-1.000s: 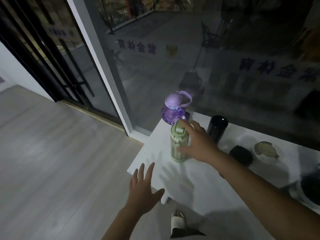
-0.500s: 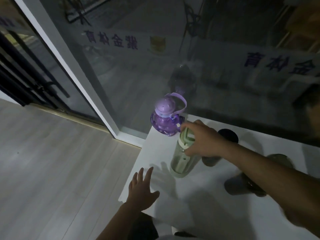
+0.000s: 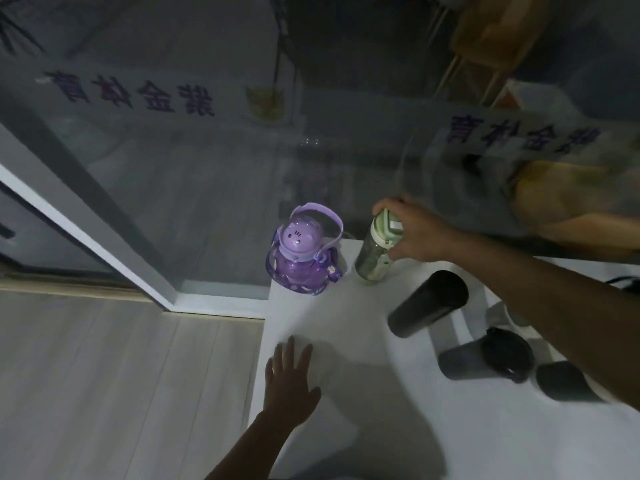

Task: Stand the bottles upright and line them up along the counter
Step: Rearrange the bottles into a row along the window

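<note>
A purple bottle (image 3: 300, 261) with a strap handle stands upright at the far left corner of the white counter (image 3: 346, 334). Right beside it stands a green bottle (image 3: 374, 258), and my right hand (image 3: 412, 230) grips its lid from above. A black bottle (image 3: 427, 303) stands just right of and nearer than the green one. Two more dark bottles (image 3: 485, 355) (image 3: 564, 381) are partly hidden under my right forearm. My left hand (image 3: 289, 379) lies flat with fingers spread on the counter's left edge, holding nothing.
A large glass window (image 3: 207, 168) with lettering rises directly behind the counter's far edge. The wooden floor (image 3: 104, 375) lies to the left, below the counter's left edge. A dark object (image 3: 623, 282) sits at the far right of the counter.
My right hand has carried the green bottle back toward the window, setting it beside the purple one. The view has tilted down. My left hand stays at the counter's edge.
</note>
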